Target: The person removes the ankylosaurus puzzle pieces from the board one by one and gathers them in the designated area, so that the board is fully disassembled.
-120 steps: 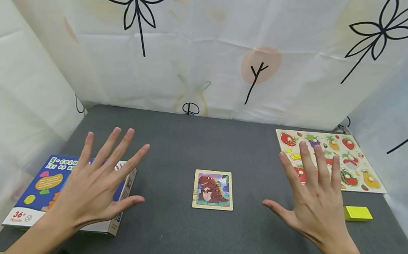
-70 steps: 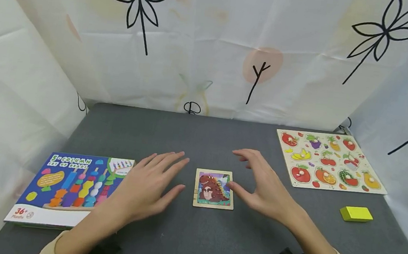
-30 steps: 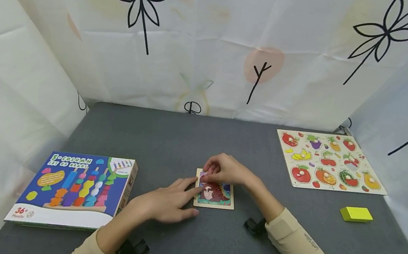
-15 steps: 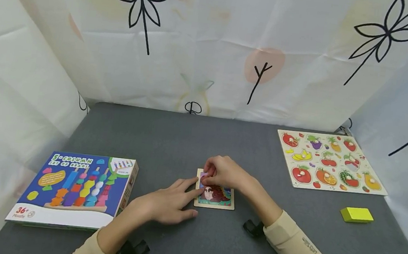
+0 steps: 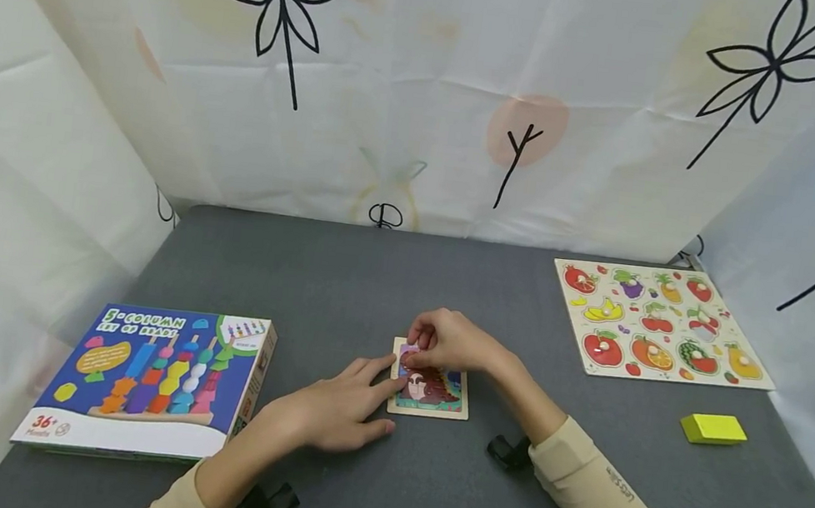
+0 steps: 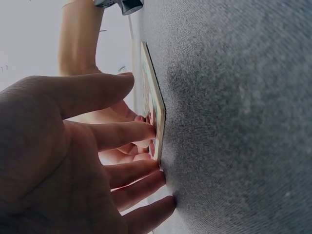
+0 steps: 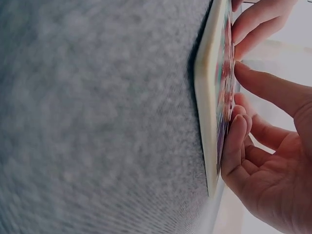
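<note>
Dinosaur picture board (image 5: 437,390), worked with both hands

Location: laid flat on the grey table (image 5: 344,280), near its middle. A blue bead-set box (image 5: 151,380) is placed to the left, a fruit board (image 5: 669,342) and a yellow block (image 5: 713,430) to the right, all apart from it.

Step in hand, as judged: fine fingertip work at the upper left of the picture, with the frame steadied from the side. Pressure is best kept light and fingertips low against the surface. Should an edge be caught, it is best raised evenly, not flicked, with the frame pinned throughout so that no sliding is allowed. A view of the lower picture is best left unblocked.

Right hand (image 5: 452,344): poised over the board from the far right side, wrist arched. The thumb is lowered to the picture and the fingers are curled close beside it, a narrow gap being left between. Whether anything is pinched cannot be told.

Left hand (image 5: 337,405): laid palm down from the near left, fingers extended and spread. The index fingertip is rested on the board, the middle fingertip at its left edge; the thumb is held clear. Nothing is gripped.
</note>
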{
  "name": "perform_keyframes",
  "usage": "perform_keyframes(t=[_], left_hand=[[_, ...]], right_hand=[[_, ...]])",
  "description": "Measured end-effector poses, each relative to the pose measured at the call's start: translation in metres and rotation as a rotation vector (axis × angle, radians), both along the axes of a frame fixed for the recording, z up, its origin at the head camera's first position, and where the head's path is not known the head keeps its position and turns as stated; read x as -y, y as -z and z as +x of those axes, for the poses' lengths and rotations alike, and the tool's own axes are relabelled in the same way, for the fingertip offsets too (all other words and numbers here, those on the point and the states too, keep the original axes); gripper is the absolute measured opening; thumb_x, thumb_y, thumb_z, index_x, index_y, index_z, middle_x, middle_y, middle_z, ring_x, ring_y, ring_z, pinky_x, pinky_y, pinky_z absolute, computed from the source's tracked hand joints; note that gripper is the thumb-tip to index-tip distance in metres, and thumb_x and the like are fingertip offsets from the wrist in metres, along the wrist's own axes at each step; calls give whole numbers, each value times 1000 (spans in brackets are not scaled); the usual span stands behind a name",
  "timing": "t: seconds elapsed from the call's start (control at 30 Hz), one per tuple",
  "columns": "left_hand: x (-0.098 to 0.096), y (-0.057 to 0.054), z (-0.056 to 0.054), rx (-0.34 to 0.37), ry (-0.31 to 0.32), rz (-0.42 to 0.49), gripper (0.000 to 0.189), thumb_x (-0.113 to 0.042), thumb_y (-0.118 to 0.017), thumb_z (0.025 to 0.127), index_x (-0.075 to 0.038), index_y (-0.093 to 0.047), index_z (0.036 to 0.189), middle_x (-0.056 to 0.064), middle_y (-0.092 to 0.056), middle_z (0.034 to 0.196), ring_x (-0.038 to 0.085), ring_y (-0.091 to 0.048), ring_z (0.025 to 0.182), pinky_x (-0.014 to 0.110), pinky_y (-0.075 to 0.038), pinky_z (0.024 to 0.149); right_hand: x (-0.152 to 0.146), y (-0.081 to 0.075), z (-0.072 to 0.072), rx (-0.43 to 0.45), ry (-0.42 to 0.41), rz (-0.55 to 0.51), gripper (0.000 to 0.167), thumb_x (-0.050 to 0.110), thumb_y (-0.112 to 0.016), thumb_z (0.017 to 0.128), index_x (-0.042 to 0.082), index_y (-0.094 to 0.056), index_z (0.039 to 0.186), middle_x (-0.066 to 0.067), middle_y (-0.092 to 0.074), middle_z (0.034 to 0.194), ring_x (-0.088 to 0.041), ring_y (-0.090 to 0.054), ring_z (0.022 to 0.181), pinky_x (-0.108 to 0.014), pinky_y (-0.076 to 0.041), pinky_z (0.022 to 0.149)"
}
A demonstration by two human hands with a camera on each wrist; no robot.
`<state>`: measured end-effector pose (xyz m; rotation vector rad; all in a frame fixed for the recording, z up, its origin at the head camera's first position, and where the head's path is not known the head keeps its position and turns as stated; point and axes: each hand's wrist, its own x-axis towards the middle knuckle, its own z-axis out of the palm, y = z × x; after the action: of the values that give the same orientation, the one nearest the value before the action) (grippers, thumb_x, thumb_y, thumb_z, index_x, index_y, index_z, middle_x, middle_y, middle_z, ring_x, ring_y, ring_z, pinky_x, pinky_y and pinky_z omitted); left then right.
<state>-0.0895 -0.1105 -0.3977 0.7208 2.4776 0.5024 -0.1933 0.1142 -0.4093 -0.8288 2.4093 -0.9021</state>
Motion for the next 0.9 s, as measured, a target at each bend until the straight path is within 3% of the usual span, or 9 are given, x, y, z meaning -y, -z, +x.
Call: perform_keyframes(t=[0.27, 0.63, 0.9], left_hand=[[0, 0, 0, -6, -1, 8, 63, -40, -61, 111, -22, -42, 169, 7, -21, 183, 32, -29, 166, 66, -49, 116], [-1, 0, 1, -16, -3, 10, 62, -39, -61, 111, -21, -43, 168, 8, -22, 182, 32, -29, 166, 65, -49, 117], [-2, 0, 2, -20, -9, 11, 62, -38, -61, 111, -20, -44, 168, 7, -22, 182, 32, -29, 166, 64, -50, 117]], right_hand=[[-3, 0, 0, -9, 1, -13, 20, 18, -82, 96, 4, -75, 108, -6, -75, 98, -7, -66, 82, -23, -57, 77], [-5, -1, 6, -52, -2, -107, 13, 9, -80, 97, 3, -77, 109, -6, -76, 92, -6, -65, 80, -21, -56, 74], [-12, 0, 9, -36, 4, -181, 7, 8, -76, 100, 7, -77, 107, -7, -80, 100, -10, -75, 87, -25, -63, 84]])
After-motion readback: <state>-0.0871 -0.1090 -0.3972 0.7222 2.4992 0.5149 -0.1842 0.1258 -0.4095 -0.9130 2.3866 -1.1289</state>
